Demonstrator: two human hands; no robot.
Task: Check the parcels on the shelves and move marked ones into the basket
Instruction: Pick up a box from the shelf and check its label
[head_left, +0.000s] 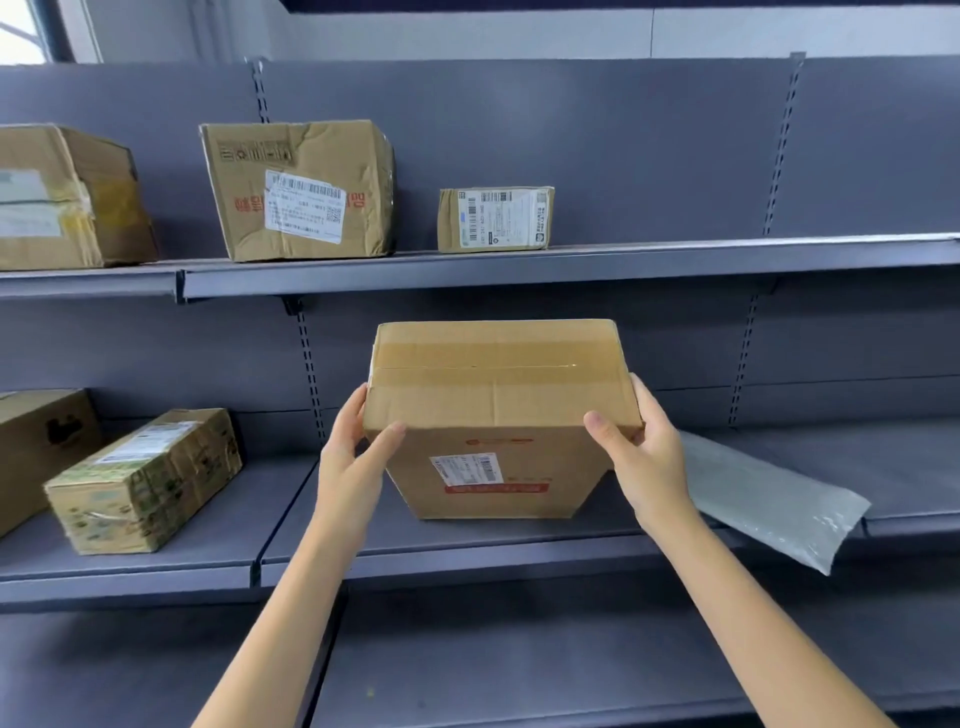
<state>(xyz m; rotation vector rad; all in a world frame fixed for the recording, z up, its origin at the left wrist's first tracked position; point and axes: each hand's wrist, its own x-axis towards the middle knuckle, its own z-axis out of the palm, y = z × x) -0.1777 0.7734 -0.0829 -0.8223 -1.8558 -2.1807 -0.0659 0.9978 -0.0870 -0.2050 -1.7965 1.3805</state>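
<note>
A plain brown cardboard box sealed with clear tape (498, 415) is held between both hands in front of the grey metal middle shelf (467, 551), tilted so that its taped top faces the camera and its labelled face slopes downward; its lower edge appears to rest on or just above the shelf board, though which cannot be told. The left hand (353, 457) is pressed against the box's left side with the thumb curled over the near edge, and the right hand (644, 452) is clamped on the right side in the same way, thumb on the front and fingers hidden behind. A white shipping label with a barcode above a red strip (470, 470) is seen on the sloping face, but its print is too small to be read. The step in hand is judged to be inspection, so the box should be turned steadily until each face has been brought square to the eye, with the grip kept even on both sides so that it is not let slip. The crinkled grey plastic mailer bag (769, 499) lying just beside the right wrist and overhanging the shelf edge should be kept clear of the elbow. 3 more cardboard parcels stand on the upper shelf (571, 265) and 2 on the left of the middle one. No basket is in view.
</note>
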